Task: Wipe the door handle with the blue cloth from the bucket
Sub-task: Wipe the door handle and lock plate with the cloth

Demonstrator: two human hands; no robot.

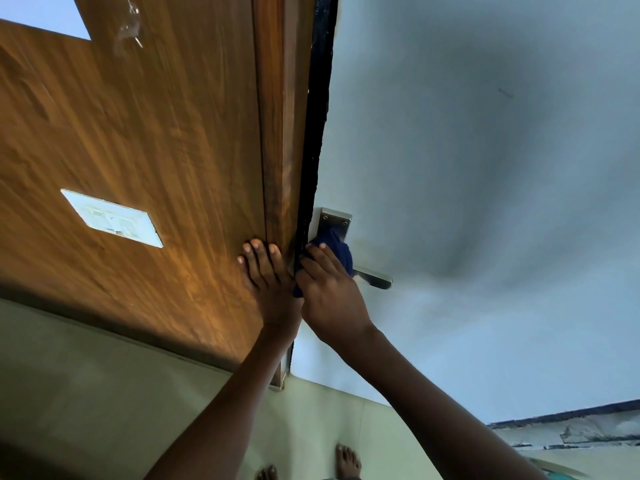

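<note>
My right hand (329, 292) has the blue cloth (334, 252) bunched up against the door handle (372, 278), rubbing it. Left hand (268, 282) lies flat and empty on the wooden frame (277, 150), probably for balance.

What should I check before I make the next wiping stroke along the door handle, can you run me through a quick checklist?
1. Blue cloth held in the right hand: ok, the hand presses it against the handle.
2. Cloth on the door handle: ok, it covers the inner part near the metal plate.
3. Whole lever wiped: cannot tell; the outer tip sticks out bare beyond the cloth.
4. Door steadied: ok, the left hand lies flat on the wooden frame beside the door edge.
5. Fingers away from the gap at the door edge: not ok, both hands sit right against it.
6. Bucket within reach: cannot tell, it is not in view.
</note>
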